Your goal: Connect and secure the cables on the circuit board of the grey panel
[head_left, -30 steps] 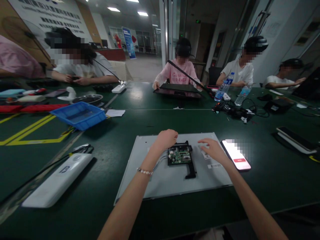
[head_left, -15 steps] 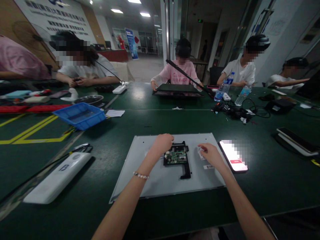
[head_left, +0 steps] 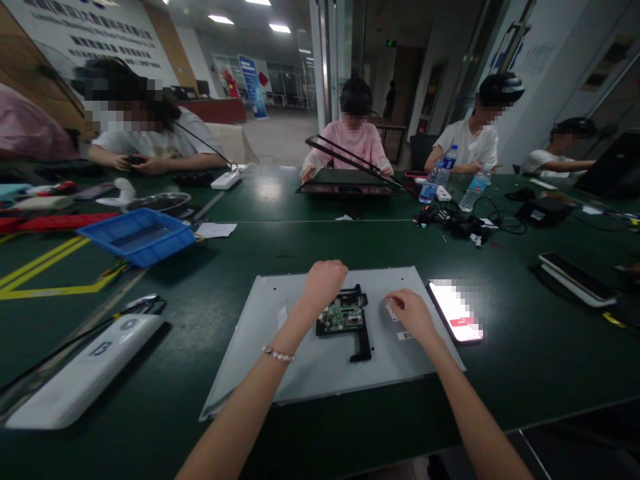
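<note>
A pale flat panel [head_left: 250, 333] lies on the green table in front of me. A green circuit board [head_left: 345, 320] sits on it inside a black bracket [head_left: 362, 347]. My left hand [head_left: 323, 288] is over the board's upper left edge with its fingers curled closed; its fingertips are hidden, so whatever it grips cannot be made out. Over the panel's right part, my right hand [head_left: 413, 315] pinches its fingers together around something small and dark that I cannot identify. A white label [head_left: 405, 335] is stuck just below that hand.
A lit phone [head_left: 463, 327] lies by the panel's right edge. To the left are a white power bank [head_left: 95, 367] with cables and a blue bin [head_left: 140, 240]. Across the table, a person in pink [head_left: 345, 143] handles a dark screen [head_left: 350, 185]. Water bottles [head_left: 475, 190] stand far right.
My right hand's fingers have closed from a looser spread into a pinch. The left hand stays over the board. The person opposite has tilted a black frame above the screen. The view has shifted slightly.
</note>
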Motion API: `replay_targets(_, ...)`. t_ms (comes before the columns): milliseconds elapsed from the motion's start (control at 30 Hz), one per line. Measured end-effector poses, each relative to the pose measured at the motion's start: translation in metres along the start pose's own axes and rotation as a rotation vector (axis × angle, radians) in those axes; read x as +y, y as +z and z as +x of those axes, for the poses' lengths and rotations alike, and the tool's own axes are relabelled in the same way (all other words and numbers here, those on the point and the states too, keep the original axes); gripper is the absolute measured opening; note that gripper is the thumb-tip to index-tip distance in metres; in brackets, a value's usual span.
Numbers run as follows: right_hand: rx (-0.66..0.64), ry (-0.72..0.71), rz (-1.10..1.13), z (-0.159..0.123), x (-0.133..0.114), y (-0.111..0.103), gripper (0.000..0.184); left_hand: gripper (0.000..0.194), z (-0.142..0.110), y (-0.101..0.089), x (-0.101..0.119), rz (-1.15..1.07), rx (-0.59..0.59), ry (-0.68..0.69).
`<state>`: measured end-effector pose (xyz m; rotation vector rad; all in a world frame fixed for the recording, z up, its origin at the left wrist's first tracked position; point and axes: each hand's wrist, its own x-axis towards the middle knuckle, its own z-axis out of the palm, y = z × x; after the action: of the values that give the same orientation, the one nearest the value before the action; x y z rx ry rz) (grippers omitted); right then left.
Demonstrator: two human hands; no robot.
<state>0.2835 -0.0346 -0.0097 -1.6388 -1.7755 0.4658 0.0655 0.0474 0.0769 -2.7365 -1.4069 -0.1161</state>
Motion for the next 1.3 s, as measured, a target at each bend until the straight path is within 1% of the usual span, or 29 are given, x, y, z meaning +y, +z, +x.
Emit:
replay_targets(67, 0.002, -0.007, -0.014, 0.000, 0.000, 0.000, 0.023, 0.023, 0.006, 0.001, 0.024, -0.016, 0.036, 0.088)
replay_targets(100, 0.007, -0.008, -0.021, -0.001, 0.000, 0.001, 0.024, 0.021, 0.010, 0.003, 0.036, -0.014, 0.068, 0.181)
replay_targets(133, 0.011, -0.009, -0.024, -0.001, 0.001, 0.001, 0.024, 0.019, 0.014, 0.007, 0.048, -0.007, 0.080, 0.245)
replay_targets(167, 0.015, -0.010, -0.025, -0.001, 0.001, 0.001, 0.024, 0.017, 0.017, 0.011, 0.058, 0.003, 0.067, 0.280)
replay_targets(233, 0.024, -0.009, -0.026, -0.002, 0.002, 0.001, 0.024, 0.015, 0.021, 0.019, 0.072, 0.008, 0.052, 0.293)
replay_targets(300, 0.037, -0.006, -0.030, -0.002, 0.002, 0.001, 0.024, 0.016, 0.021, 0.026, 0.076, 0.007, 0.043, 0.285)
replay_targets(367, 0.050, -0.007, -0.029, -0.003, 0.002, 0.000, 0.023, 0.018, 0.018, 0.030, 0.073, 0.004, 0.042, 0.277)
replay_targets(467, 0.065, -0.015, -0.018, -0.003, 0.002, 0.000, 0.023, 0.019, 0.007, 0.027, 0.060, -0.035, 0.071, 0.248)
replay_targets(533, 0.070, -0.015, -0.007, -0.003, 0.001, -0.001, 0.023, 0.020, -0.003, 0.024, 0.048, -0.104, 0.106, 0.196)
replay_targets(633, 0.056, -0.005, 0.002, -0.004, 0.001, -0.002, 0.023, 0.023, -0.021, 0.021, 0.029, -0.209, 0.119, 0.084)
replay_targets(700, 0.050, 0.002, -0.001, -0.004, 0.002, -0.002, 0.022, 0.029, -0.035, 0.024, 0.018, -0.255, 0.122, -0.002)
replay_targets(767, 0.065, -0.005, -0.023, -0.005, 0.002, -0.001, 0.021, 0.039, -0.049, 0.029, 0.009, -0.281, 0.134, -0.058)
replay_targets(867, 0.114, -0.034, -0.080, -0.004, 0.002, 0.001, 0.023, 0.054, -0.067, 0.036, 0.000, -0.320, 0.145, -0.072)
replay_targets(933, 0.118, -0.061, -0.119, -0.002, -0.001, 0.002, 0.025, 0.063, -0.074, 0.038, -0.003, -0.352, 0.126, -0.058)
replay_targets(1000, 0.092, -0.086, -0.170, 0.003, -0.005, 0.002, 0.027, 0.071, -0.079, 0.037, -0.005, -0.385, 0.088, -0.048)
replay_targets(1100, 0.015, -0.108, -0.292, 0.011, -0.015, 0.001, 0.028, 0.080, -0.081, 0.034, -0.006, -0.430, 0.044, -0.046)
replay_targets(1233, -0.101, -0.113, -0.488, 0.018, -0.026, 0.001, 0.022, 0.086, -0.082, 0.035, -0.008, -0.464, 0.024, -0.040)
replay_targets(1300, -0.134, -0.120, -0.572, 0.019, -0.029, 0.001, 0.022, 0.088, -0.082, 0.037, -0.009, -0.476, 0.022, -0.039)
